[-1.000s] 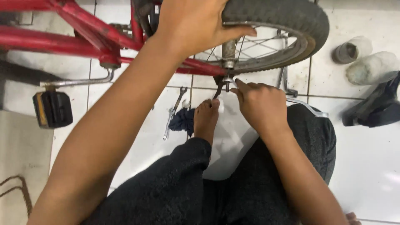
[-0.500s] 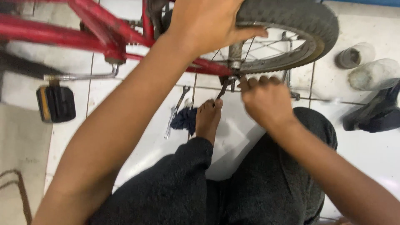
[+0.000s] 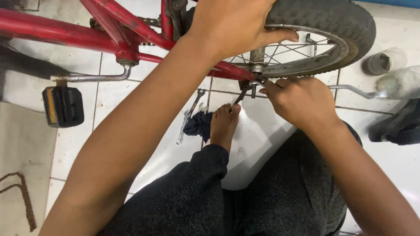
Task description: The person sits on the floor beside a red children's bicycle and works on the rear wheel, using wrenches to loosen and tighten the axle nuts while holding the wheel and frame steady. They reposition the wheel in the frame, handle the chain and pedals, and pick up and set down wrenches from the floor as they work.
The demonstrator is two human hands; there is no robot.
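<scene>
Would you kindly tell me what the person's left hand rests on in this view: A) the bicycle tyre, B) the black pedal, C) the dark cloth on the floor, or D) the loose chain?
A: the left hand lies over the tyre of the red bicycle, its thumb hooked across the rim, far from the other three.

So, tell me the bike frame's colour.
Red; the bike frame shows clearly in the head view.

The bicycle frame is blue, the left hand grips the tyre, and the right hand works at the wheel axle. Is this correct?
Not quite: the head view shows the bicycle frame is red, not blue. The rest holds: the left hand grips the tyre, and the right hand works at the wheel axle.
</scene>
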